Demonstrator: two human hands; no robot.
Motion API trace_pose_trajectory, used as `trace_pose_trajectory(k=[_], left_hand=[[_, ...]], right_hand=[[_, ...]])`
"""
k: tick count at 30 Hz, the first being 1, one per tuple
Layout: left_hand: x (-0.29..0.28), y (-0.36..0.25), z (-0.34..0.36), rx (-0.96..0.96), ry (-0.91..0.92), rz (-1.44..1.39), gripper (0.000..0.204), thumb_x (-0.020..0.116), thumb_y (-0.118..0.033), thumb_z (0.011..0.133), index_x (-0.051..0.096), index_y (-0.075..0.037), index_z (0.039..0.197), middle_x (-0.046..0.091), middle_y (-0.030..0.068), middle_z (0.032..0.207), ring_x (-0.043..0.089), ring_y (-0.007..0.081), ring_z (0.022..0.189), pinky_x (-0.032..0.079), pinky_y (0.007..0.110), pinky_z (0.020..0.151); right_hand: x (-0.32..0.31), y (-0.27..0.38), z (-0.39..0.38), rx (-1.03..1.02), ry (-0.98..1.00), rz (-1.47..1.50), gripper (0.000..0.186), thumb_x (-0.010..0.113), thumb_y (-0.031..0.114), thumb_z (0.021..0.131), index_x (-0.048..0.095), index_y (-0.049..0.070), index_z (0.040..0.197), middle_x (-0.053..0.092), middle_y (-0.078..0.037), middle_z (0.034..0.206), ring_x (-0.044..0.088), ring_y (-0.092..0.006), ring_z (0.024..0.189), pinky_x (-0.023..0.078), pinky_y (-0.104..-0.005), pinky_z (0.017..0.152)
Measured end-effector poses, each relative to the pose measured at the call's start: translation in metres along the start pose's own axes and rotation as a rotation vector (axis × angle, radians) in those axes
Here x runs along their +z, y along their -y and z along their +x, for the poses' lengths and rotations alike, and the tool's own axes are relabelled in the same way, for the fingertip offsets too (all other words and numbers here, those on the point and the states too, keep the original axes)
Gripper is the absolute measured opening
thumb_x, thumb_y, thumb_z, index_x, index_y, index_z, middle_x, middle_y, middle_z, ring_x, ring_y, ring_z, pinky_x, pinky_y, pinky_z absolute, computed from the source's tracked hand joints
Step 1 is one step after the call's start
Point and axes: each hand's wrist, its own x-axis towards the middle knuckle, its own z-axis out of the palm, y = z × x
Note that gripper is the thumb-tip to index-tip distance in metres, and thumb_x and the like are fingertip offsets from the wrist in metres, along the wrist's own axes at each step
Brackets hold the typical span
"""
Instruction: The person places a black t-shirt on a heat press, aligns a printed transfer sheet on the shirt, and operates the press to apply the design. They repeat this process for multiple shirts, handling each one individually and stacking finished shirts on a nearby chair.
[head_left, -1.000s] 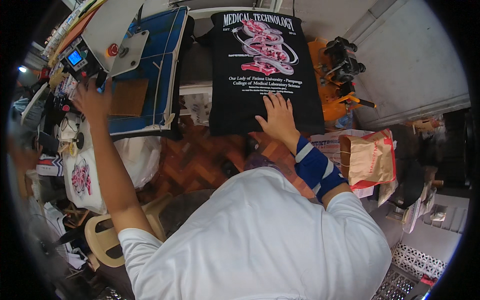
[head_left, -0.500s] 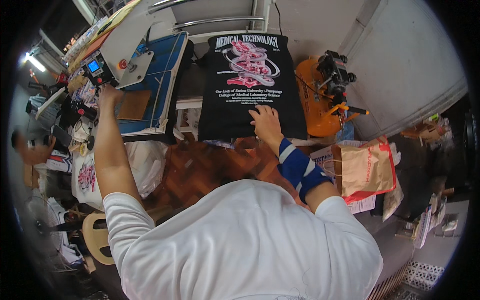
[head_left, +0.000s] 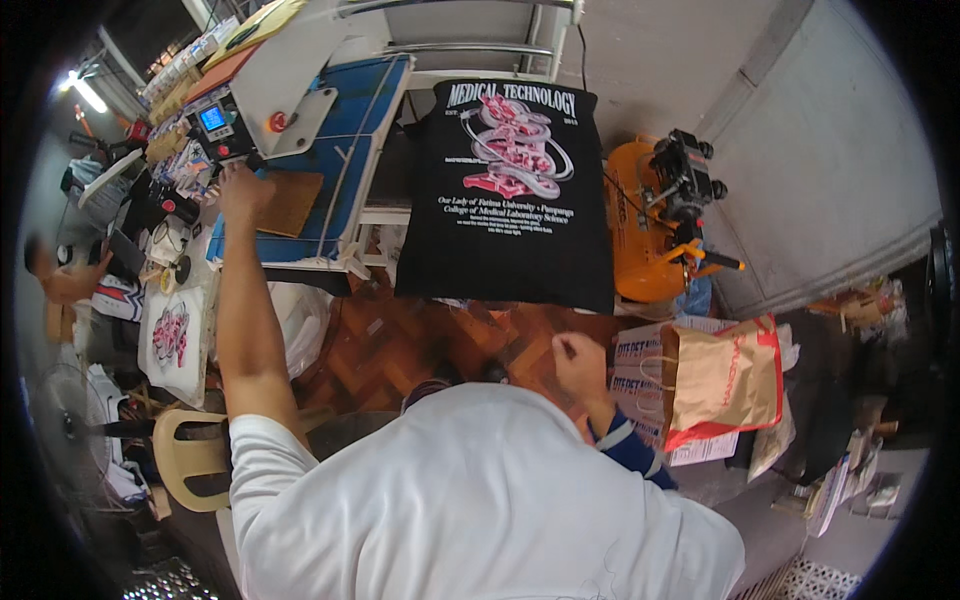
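Note:
My left hand (head_left: 245, 197) reaches far to the left, its fingers curled at the black handle (head_left: 255, 160) on the front of a heat press (head_left: 215, 130). A small lit screen shows on the press. Under the raised grey plate lies a blue bed (head_left: 345, 130) with a brown square sheet (head_left: 290, 200) on it. A black T-shirt (head_left: 505, 265) with white lettering and a pink-red graphic lies spread flat to the right of the press. My right hand (head_left: 580, 368) is off the shirt, near its lower right corner, loosely closed with nothing visible in it.
An orange air compressor (head_left: 640, 235) stands right of the shirt. Nearer are a brown paper bag (head_left: 725, 375) and printed boxes (head_left: 640, 350). At left are a printed transfer sheet (head_left: 172, 340), a beige plastic chair (head_left: 190, 460) and another person's arm (head_left: 75, 285).
My right hand has lifted off the shirt and drawn back toward me, its fingers now curled. My left hand stays by the press, slightly nearer to me. The view has shifted a little.

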Motion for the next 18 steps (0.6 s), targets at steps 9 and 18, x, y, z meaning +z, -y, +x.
trace_pose_trajectory(k=[9, 18], left_hand=[[-0.005, -0.101, -0.105, 0.430, -0.301, -0.321, 0.061, 0.063, -0.024, 0.087, 0.051, 0.012, 0.135, 0.039, 0.0406, 0.149, 0.035, 0.0555, 0.142, 0.025, 0.059, 0.122], [0.033, 0.134, -0.171, 0.205, -0.066, -1.058, 0.025, 0.070, -0.002, 0.084, 0.071, -0.003, 0.109, 0.064, 0.0187, 0.125, 0.065, 0.0374, 0.111, 0.053, 0.043, 0.095]], right_hand=[[0.063, 0.138, 0.124, -0.290, 0.108, 0.201, 0.011, 0.072, 0.008, 0.091, 0.074, -0.001, 0.098, 0.074, -0.015, 0.092, 0.072, -0.0238, 0.085, 0.055, -0.0337, 0.078], [0.151, 0.245, 0.232, -0.375, -0.451, 0.176, 0.060, 0.063, 0.024, 0.102, 0.042, 0.000, 0.153, 0.051, -0.022, 0.146, 0.050, -0.0290, 0.135, 0.039, -0.0391, 0.112]])
